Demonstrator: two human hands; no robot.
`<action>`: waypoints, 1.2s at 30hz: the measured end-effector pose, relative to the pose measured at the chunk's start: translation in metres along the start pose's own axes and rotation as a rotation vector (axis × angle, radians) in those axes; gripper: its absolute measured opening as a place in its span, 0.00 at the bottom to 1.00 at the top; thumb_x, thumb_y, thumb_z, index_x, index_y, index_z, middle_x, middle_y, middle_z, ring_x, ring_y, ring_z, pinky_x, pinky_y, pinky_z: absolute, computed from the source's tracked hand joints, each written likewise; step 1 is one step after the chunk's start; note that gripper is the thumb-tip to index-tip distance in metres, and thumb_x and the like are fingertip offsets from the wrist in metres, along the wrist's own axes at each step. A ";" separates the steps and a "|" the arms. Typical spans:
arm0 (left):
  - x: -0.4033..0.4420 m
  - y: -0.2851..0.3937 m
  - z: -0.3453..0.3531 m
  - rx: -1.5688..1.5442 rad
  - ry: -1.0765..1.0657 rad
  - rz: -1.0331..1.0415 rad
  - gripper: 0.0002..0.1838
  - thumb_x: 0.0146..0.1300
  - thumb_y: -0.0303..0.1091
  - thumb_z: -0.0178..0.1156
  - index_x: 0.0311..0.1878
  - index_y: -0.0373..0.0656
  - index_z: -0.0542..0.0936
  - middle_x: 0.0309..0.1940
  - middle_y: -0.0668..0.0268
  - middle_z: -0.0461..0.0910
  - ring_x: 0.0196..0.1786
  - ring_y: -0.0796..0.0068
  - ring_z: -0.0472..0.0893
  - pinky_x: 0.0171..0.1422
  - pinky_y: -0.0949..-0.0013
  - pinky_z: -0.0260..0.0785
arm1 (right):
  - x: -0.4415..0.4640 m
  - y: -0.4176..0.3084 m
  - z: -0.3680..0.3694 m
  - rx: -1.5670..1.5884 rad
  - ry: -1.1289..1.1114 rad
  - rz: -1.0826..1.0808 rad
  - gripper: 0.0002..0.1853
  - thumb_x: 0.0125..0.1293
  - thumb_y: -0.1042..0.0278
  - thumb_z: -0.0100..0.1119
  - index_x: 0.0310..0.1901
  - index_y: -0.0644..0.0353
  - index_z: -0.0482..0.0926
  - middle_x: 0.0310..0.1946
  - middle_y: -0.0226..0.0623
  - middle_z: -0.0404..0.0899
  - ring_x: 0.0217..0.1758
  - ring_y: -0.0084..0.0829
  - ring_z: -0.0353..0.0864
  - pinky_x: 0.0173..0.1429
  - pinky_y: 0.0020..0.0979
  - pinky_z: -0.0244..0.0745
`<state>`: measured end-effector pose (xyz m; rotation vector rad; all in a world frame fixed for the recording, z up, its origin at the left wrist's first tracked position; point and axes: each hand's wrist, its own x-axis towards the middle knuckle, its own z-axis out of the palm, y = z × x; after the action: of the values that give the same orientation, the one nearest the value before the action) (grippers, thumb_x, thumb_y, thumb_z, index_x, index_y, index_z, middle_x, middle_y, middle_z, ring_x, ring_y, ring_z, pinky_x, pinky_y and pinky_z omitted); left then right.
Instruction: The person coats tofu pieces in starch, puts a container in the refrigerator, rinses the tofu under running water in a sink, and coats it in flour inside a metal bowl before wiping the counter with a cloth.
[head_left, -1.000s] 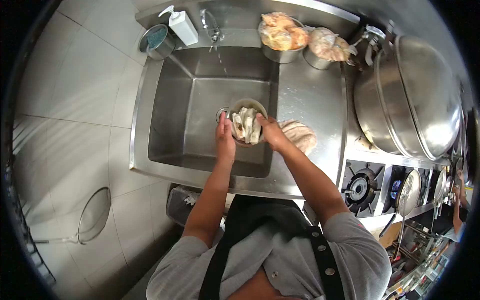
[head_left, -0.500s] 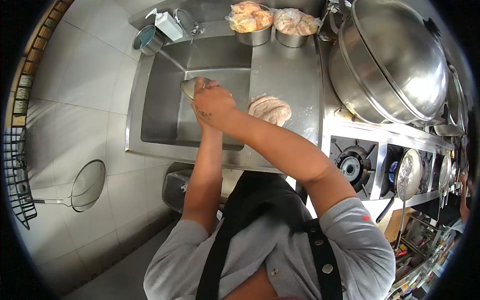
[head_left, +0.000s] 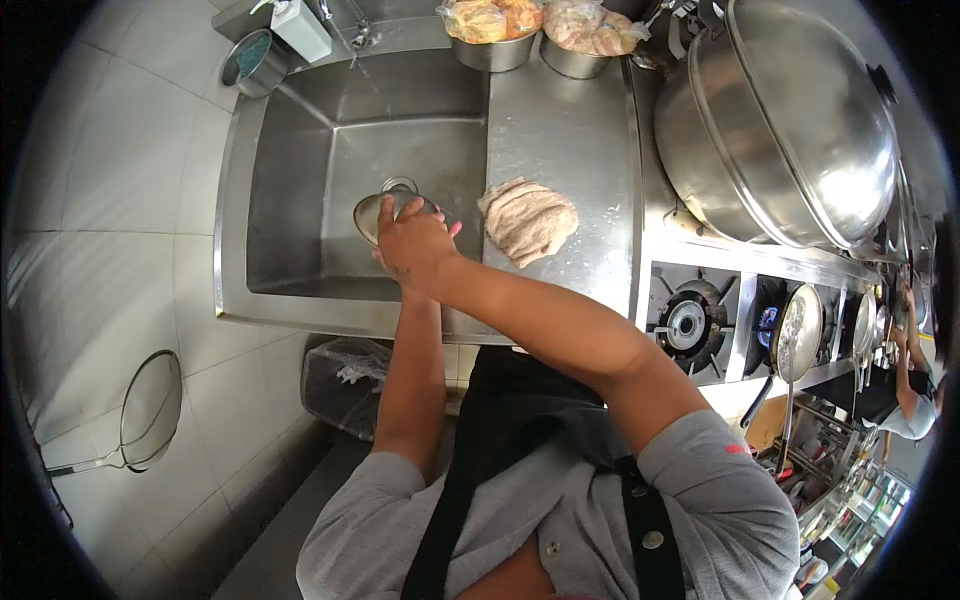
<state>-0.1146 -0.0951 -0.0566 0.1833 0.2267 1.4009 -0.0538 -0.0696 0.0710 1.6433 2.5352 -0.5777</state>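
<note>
A dull grey, round, metallic-looking bowl [head_left: 366,218] is held tilted within the rectangular stainless-steel sink [head_left: 290,185], near the round metal drain [head_left: 399,184]. A pale rim is shown on its exposed side; the rest is covered. The right hand [head_left: 413,245] is laid across it, fingers extended and slightly parted; whether a firm grip is applied cannot be told. The left hand is mostly hidden beneath, its state not determinable. A folded, pinkish-beige, soft-looking item [head_left: 530,222] is placed on the steel counter [head_left: 592,170]. A small red mark [head_left: 735,449] is borne on the grey sleeve [head_left: 690,470], too small to be read.
</note>
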 end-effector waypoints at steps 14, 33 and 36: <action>-0.062 -0.061 0.177 1.424 0.511 0.066 0.45 0.64 0.57 0.55 0.75 0.45 0.48 0.70 0.54 0.56 0.68 0.60 0.62 0.67 0.58 0.59 | -0.126 0.154 0.037 1.974 0.199 0.446 0.20 0.64 0.57 0.48 0.49 0.65 0.75 0.41 0.39 0.79 0.39 0.31 0.81 0.42 0.33 0.79; -0.199 -0.265 0.309 0.575 -0.101 -0.524 0.32 0.71 0.53 0.41 0.72 0.43 0.57 0.70 0.60 0.60 0.70 0.56 0.62 0.73 0.52 0.55 | -0.552 0.213 -0.070 1.586 0.526 0.203 0.37 0.69 0.33 0.36 0.57 0.63 0.72 0.42 0.37 0.79 0.39 0.25 0.78 0.47 0.29 0.72; -0.209 -0.282 0.343 0.600 -0.314 -0.688 0.33 0.71 0.54 0.39 0.72 0.43 0.57 0.70 0.59 0.60 0.69 0.56 0.63 0.73 0.52 0.56 | -0.624 0.198 -0.071 1.667 0.597 0.285 0.37 0.68 0.32 0.37 0.52 0.63 0.75 0.40 0.35 0.80 0.36 0.25 0.77 0.43 0.29 0.73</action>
<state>0.2124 -0.3445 0.2109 0.7412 0.3995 0.5774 0.3998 -0.5155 0.2411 2.6494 1.6686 -2.9854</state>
